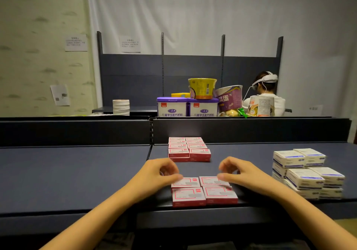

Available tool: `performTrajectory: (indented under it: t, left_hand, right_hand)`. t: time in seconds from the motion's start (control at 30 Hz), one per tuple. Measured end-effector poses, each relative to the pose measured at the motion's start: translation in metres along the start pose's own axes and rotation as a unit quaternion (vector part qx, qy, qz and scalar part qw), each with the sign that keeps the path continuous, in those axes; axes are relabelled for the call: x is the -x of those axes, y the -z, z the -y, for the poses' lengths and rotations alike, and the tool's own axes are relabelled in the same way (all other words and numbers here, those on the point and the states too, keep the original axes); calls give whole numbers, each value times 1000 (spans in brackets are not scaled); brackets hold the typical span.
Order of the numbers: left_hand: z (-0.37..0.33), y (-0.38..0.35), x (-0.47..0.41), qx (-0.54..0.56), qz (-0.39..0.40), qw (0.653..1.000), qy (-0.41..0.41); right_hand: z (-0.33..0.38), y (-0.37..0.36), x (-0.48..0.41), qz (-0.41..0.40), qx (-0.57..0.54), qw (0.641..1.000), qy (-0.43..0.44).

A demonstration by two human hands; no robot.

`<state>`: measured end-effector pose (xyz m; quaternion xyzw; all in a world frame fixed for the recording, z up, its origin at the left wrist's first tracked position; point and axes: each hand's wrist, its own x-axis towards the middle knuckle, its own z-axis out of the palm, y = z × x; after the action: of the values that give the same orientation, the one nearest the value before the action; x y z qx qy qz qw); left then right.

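The four red boxes form a two-by-two block at the front edge of the shelf, long sides running left-right, just beneath left hand and right hand, equally near, fingers curled, thumbs on the rear pair; whether they grip, I cannot tell.

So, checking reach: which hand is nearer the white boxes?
Right. The right hand sits just left of the white boxes; the left hand is farther left, across the red boxes.
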<state>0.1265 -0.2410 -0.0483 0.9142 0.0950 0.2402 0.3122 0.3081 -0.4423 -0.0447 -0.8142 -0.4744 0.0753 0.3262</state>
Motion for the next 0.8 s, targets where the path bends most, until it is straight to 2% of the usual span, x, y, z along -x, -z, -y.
performTrajectory:
  t: [0.23, 0.43, 0.7, 0.8]
  left_hand:
    - [-2, 5, 36, -22, 53, 998, 17]
    - [-9, 1, 39, -71, 84, 994, 5]
    - [-10, 4, 36, 13, 97, 994, 38]
    - [-8, 11, 31, 56, 71, 995, 49]
  right_hand:
    - [-13, 7, 45, 0, -22, 1000, -3]
    - [-9, 2, 52, 36, -3, 999, 20]
    - [-12, 0, 55, 13, -27, 999, 31]
    - [-15, 1, 56, 2, -41, 999, 26]
